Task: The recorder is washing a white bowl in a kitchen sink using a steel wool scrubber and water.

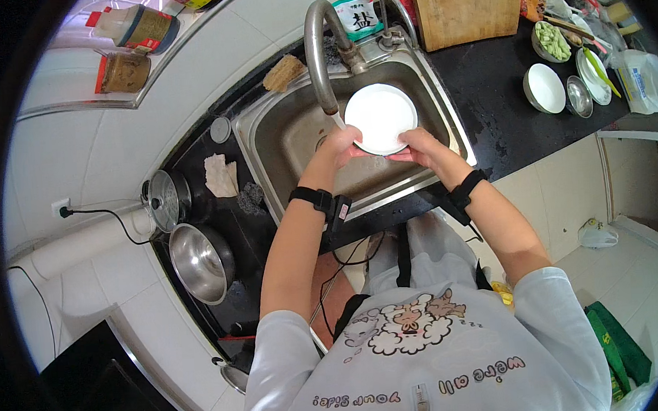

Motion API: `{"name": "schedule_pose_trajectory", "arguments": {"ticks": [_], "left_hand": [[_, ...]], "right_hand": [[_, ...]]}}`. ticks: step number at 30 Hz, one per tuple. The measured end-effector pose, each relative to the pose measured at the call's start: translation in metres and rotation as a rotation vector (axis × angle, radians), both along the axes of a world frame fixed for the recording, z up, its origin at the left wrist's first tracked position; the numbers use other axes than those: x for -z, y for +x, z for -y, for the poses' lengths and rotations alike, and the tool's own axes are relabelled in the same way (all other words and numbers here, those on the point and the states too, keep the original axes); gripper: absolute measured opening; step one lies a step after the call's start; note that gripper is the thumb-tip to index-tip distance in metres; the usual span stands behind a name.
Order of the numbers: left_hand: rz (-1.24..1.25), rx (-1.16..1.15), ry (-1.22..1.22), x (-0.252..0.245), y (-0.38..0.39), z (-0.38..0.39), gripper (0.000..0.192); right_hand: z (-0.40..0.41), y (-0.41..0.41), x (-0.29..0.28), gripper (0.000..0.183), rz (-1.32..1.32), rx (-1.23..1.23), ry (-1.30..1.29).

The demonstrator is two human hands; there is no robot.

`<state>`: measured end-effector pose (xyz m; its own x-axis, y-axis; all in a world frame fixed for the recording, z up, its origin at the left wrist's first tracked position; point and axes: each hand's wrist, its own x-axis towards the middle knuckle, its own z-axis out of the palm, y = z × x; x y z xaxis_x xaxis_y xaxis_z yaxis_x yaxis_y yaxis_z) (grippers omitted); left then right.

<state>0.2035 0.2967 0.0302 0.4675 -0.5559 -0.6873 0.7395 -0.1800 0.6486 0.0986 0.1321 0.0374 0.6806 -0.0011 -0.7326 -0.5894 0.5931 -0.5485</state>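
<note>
Both of my hands hold a white plate [381, 116] over the stainless steel sink [297, 134]. My left hand [345, 144] grips its lower left edge, with the thumb on top and the fingers beneath. At the lower right edge, my right hand [418, 146] holds it the same way. Water runs from the curved metal faucet [314, 55] beside the plate's left edge, close to my left thumb. Whether anything lies under the plate cannot be seen. Black straps with small devices are around both wrists.
Left of the sink are a scouring pad [250, 198], a folded cloth [221, 176], a lidded pot [168, 200] and a steel bowl [201, 263]. A sponge [283, 73] lies behind. To the right stand a wooden cutting board [466, 8], a white bowl [545, 88] and small plates [587, 75].
</note>
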Motion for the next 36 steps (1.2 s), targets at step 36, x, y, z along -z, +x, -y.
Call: {"name": "schedule_pose_trajectory", "arguments": {"ticks": [36], "left_hand": [[0.101,-0.203,0.208,-0.017,-0.007,-0.015,0.068]], "right_hand": [[-0.017,0.022,0.032,0.03,-0.253,-0.146,0.203]]}}
